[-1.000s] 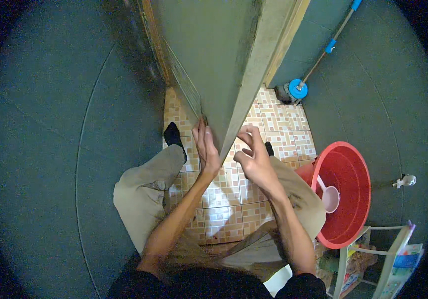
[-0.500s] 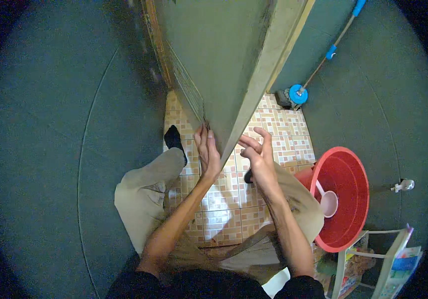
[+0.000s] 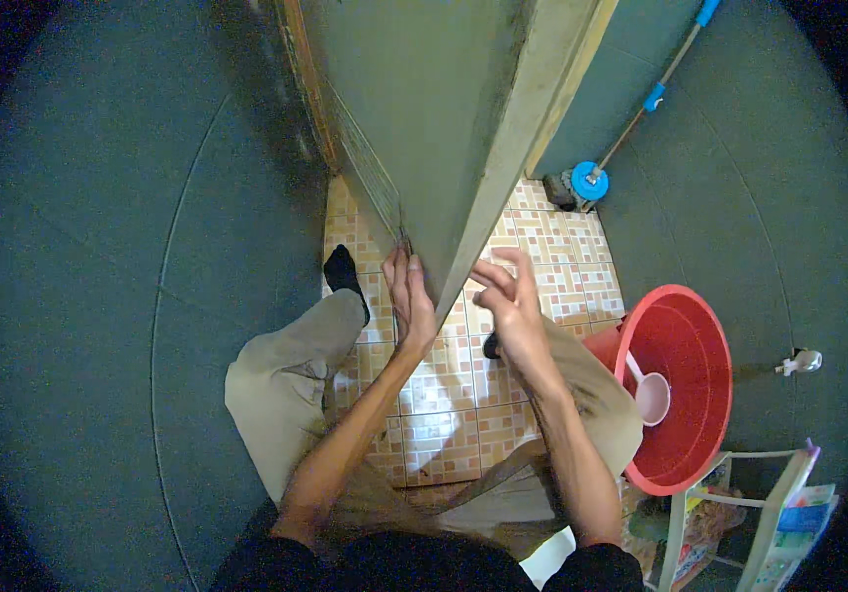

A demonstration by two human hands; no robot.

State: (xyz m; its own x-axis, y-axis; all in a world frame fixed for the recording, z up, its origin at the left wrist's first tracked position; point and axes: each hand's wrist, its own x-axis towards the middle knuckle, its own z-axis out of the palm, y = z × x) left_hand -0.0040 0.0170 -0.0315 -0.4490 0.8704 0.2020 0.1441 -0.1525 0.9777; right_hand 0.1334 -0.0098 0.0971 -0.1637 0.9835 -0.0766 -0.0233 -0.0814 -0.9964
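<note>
A grey-green door [image 3: 424,118] stands edge-on between my hands, its pale narrow edge running down toward me. My left hand [image 3: 413,301] lies along its left face, fingers stretched upward, the tips by the lower end of a slatted strip [image 3: 370,158]. On the other side, my right hand [image 3: 513,301] is raised by the door's edge with its fingers apart and partly bent. Some of its fingertips reach to the door, and whether they press on it cannot be made out. Neither hand shows anything held.
A large red tub [image 3: 686,444] with a pink dipper [image 3: 652,398] stands right of my knee. Behind it is a white rack [image 3: 779,513] with packages. A blue-headed mop [image 3: 590,181] leans in the far right corner. A tap [image 3: 801,362] juts from the right wall. Patterned tiles [image 3: 434,395] cover the floor.
The view has shifted very slightly. The fingers of my right hand have moved a little, while my left hand keeps its place against the door.
</note>
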